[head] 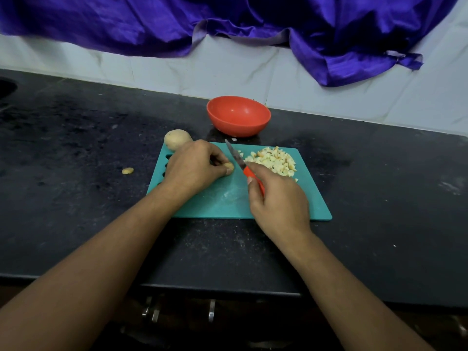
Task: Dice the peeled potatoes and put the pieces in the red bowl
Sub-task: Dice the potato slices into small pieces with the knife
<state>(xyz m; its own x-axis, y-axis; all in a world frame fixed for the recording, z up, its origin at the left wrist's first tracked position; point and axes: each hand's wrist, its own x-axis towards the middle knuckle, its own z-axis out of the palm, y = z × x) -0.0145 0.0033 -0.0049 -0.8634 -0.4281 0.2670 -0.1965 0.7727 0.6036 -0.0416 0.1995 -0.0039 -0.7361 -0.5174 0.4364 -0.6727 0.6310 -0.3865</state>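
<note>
On the teal cutting board (228, 201) my left hand (195, 165) pinches a small potato piece (229, 168) under its curled fingers. My right hand (276, 198) grips a knife (236, 155) by its orange handle, with the blade pointing away, just right of the held piece. A heap of diced potato (274, 160) lies on the board's far right part. A whole peeled potato (176, 139) sits at the board's far left corner. The red bowl (238, 116) stands behind the board, and I see nothing in it.
A small potato scrap (128, 171) lies on the black counter (76, 138) left of the board. White tiles (228, 69) and a hanging purple cloth (228, 21) back the counter. The counter's front edge runs below my forearms, with drawer handles (211, 310) underneath.
</note>
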